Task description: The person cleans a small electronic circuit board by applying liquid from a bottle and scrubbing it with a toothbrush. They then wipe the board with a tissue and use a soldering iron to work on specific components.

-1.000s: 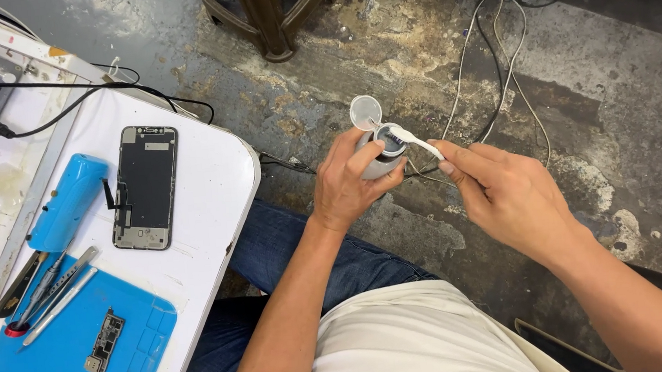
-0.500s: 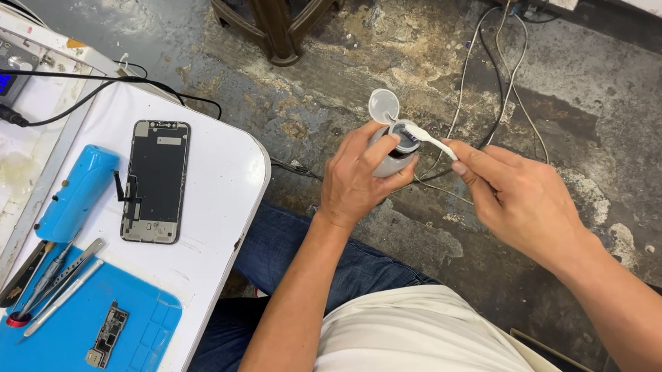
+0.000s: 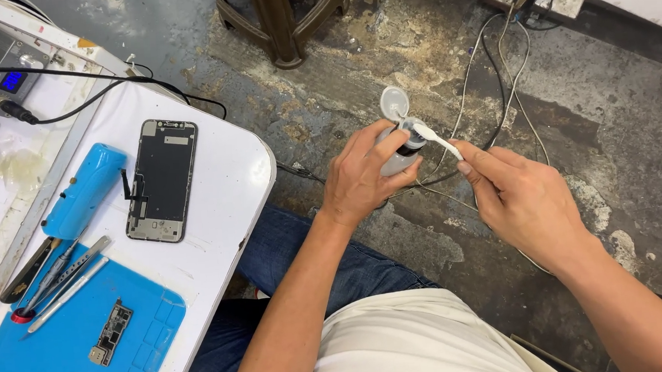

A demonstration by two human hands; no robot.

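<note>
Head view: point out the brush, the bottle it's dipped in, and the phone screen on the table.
white brush (image 3: 436, 140), head view, on its handle.
small bottle (image 3: 401, 159), head view, on its pale side below the neck.
phone screen assembly (image 3: 163, 179), head view, on its dark back face.

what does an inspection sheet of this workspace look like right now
surface: white table, partly covered by a blue mat
job's things: small bottle with flip cap open; white brush, head at the bottle's mouth
clutter: phone screen, blue case, tweezers, small circuit board
hands: left hand grips the bottle; right hand pinches the brush
cables: black lead on the table; wires on the floor
surroundings: stained concrete floor, stool base
</note>
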